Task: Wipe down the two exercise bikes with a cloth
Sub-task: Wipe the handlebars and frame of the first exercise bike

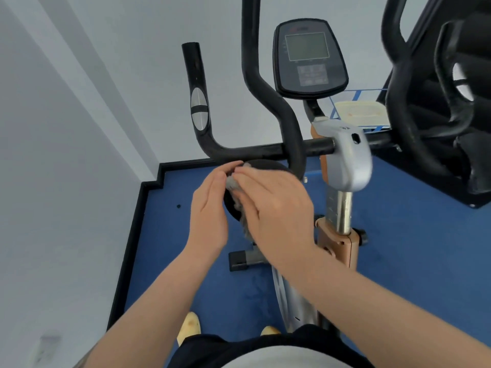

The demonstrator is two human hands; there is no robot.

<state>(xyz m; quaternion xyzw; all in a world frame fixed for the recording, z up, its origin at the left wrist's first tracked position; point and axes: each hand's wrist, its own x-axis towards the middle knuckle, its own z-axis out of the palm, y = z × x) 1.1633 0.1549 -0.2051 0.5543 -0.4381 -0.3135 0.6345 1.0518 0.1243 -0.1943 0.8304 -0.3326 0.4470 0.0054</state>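
The near exercise bike has black handlebars (265, 148), a grey console (309, 58) and a silver and copper post (342, 208). A grey cloth (232, 183) lies over a black rounded part (265, 165) of this bike, just below the handlebar crossbar. My right hand (273, 208) lies flat on the cloth, fingers straight, and covers most of it. My left hand (210, 213) stands on edge beside it, its straight fingertips touching the cloth's left side. The second bike (438, 102), all black, stands at the right edge.
A pale wall with a black skirting (132, 229) closes the left side and the back. The floor (398, 248) is blue. A blue wire basket (360, 110) with a pale flat object sits behind the console. My feet in yellow slippers (188, 325) stand beside the bike's frame.
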